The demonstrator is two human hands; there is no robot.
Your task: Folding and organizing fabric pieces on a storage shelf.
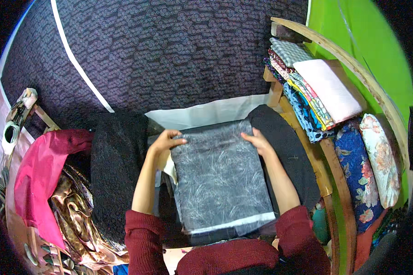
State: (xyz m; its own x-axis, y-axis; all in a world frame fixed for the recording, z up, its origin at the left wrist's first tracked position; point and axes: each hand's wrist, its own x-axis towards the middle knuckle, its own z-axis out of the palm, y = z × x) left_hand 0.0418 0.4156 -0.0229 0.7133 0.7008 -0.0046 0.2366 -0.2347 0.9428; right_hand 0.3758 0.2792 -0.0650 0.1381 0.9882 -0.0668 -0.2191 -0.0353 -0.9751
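A dark grey cloth [220, 178] with pale feathery streaks lies folded into a rectangle in front of me. Along its near edge runs a white strip. My left hand [166, 144] pinches the far left corner, thumb on top. At the far right corner my right hand [259, 141] grips the same cloth, its thumb over the edge and the other fingers partly hidden beneath. A scrap of cream material [169, 169] shows below my left hand, beside the cloth. Dark fabric lies underneath, mostly covered.
Black cloths hang on the left [119, 178] and right [284, 160]. Farther left are a pink cloth [36, 183] and shiny brown fabric [71, 197]. Folded fabrics [328, 91] sit stacked at the far right, near a curved wooden rail [353, 55]. A patterned dark sheet [183, 55] fills the back.
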